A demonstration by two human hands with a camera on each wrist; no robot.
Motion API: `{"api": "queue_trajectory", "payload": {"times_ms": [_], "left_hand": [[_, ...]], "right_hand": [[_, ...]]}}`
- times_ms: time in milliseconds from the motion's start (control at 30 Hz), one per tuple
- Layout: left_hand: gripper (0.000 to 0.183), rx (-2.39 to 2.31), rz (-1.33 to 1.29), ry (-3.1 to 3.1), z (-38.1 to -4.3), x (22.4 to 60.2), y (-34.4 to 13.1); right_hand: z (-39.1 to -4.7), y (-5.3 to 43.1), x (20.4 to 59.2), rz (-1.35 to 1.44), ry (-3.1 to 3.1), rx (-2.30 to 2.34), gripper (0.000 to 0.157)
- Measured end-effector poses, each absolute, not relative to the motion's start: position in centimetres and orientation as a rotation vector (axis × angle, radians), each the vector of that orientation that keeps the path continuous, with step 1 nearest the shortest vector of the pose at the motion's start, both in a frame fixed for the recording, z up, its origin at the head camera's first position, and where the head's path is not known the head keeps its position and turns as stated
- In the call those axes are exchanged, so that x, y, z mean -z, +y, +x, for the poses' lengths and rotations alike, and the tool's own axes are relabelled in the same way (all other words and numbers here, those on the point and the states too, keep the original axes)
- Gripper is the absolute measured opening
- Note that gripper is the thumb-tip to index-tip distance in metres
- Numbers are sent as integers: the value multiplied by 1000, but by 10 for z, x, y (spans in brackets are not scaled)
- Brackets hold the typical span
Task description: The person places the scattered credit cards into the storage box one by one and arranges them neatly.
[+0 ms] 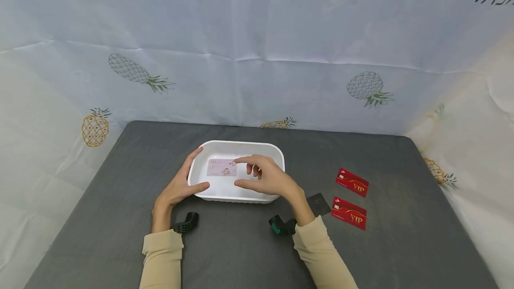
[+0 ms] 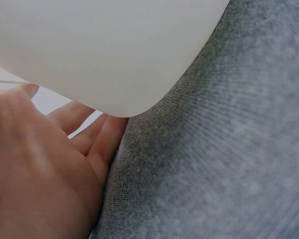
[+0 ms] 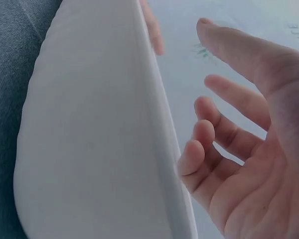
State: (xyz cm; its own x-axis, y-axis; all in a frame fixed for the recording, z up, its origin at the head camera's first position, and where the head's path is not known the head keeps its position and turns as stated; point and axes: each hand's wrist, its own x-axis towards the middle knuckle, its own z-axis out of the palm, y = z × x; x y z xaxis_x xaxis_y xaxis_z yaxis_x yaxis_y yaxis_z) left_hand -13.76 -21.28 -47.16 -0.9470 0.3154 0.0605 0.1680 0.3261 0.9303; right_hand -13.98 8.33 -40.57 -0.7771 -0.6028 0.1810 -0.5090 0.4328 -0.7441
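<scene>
Head view, pink VIP card: lies flat in the white tray (image 1: 225,189), left of centre; pink VIP card (image 1: 222,167) face up, lettering upright to the camera.
Head view, left hand: left hand (image 1: 176,188) grips the tray's left end, thumb over the near rim, the other fingers along the outside, apparently to steady it.
Head view, right hand: right hand (image 1: 270,177) hangs over the tray's right half, holding nothing; thumb and index finger wide apart, index tip by the card's right edge, contact uncertain.
Head view, table: on the table (image 1: 225,253), to the right, lie an upper red VIP card (image 1: 352,182), a lower red VIP card (image 1: 349,213) and a black card (image 1: 319,204), partly covered by the right forearm.
Left wrist view, tray wall: hides the fingertips.
Right wrist view, tray side: blocks sight of the pink card; the lesser fingers bend loosely above the rim.
</scene>
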Motion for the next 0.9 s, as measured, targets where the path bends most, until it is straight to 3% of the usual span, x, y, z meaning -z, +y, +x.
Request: {"api": "queue_trajectory", "payload": {"times_ms": [633,900], "left_hand": [[107,-1702,458,2452,-137,472,-212],[108,-1698,453,2450,-137,471,-212]], "right_hand": [[-110,120,404,-922,2469,1333,50],[-100,135,408,-1017,2448,1399,50]]}}
